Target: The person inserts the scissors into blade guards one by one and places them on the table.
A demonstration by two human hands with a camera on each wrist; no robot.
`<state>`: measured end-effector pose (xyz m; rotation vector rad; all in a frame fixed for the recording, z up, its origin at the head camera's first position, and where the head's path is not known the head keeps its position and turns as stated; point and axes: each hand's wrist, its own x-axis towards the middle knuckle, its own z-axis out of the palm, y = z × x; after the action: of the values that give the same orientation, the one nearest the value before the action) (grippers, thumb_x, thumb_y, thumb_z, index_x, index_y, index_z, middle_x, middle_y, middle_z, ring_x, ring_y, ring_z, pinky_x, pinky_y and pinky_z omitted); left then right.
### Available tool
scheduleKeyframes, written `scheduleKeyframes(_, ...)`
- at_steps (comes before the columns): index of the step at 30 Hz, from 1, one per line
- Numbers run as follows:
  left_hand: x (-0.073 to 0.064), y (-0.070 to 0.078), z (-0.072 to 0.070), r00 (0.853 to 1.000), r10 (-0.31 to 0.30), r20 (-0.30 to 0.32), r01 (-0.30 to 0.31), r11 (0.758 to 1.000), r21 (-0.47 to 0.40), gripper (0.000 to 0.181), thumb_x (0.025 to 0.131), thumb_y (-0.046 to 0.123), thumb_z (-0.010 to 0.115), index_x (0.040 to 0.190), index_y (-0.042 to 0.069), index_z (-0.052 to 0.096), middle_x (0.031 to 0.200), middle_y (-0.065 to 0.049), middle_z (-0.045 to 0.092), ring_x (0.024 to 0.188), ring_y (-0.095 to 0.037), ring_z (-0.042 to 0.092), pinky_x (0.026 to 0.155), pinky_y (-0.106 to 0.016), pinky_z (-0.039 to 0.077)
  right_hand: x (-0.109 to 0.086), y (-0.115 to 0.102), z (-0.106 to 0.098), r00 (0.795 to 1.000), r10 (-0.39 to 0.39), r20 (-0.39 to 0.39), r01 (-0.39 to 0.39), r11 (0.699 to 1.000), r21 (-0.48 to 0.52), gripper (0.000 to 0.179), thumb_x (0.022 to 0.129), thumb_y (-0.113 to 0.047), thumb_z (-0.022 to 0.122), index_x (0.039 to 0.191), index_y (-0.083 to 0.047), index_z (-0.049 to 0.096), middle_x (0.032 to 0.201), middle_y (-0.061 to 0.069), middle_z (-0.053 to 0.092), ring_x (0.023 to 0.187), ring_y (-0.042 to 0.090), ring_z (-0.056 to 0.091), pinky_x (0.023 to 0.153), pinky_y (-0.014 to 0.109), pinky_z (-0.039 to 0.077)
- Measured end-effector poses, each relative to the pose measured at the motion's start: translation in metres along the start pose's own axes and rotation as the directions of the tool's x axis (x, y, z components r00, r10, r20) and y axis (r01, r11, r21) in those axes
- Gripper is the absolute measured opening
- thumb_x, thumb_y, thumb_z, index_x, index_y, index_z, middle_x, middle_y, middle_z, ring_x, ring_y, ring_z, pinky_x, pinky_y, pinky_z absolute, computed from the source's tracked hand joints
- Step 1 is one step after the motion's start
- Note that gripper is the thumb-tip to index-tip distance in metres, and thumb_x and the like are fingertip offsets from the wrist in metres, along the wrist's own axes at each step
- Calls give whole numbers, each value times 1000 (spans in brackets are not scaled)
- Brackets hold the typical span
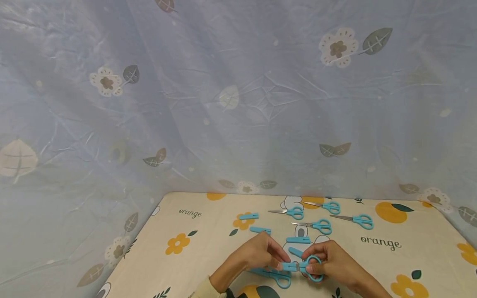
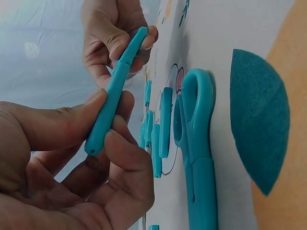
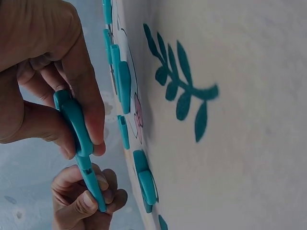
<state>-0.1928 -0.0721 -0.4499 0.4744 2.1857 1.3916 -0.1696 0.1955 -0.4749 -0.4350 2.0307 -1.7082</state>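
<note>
Two loose caps (image 1: 249,216) lie leftmost on the patterned surface (image 1: 208,244). Next, just above some capped scissors (image 1: 276,274), the left hand (image 1: 261,250) has its grip closed, thumb and fingers pinching the held cap (image 1: 287,267), apparently to steady it. That cap covers most of the held scissors' (image 1: 302,266) blades; a sliver of metal shows. Just beyond sit two more caps (image 1: 298,239). The right hand's (image 1: 333,265) grip is clamped on the handles, likely keeping blades and cap aligned. Four bare scissors (image 1: 366,222) lie farther back.
</note>
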Motion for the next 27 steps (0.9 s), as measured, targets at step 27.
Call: scheduleKeyframes(27, -3, 2, 14, 1000, -11, -29, 11, 1000, 2, 27, 80, -17, 81, 94, 5, 86, 83, -1, 81, 69, -6, 66, 53, -20, 47, -1, 1, 8, 1000, -7, -9, 7, 1000, -29, 29, 93, -5, 81, 114, 13, 70, 78, 7, 76, 67, 13, 68, 64, 27, 59)
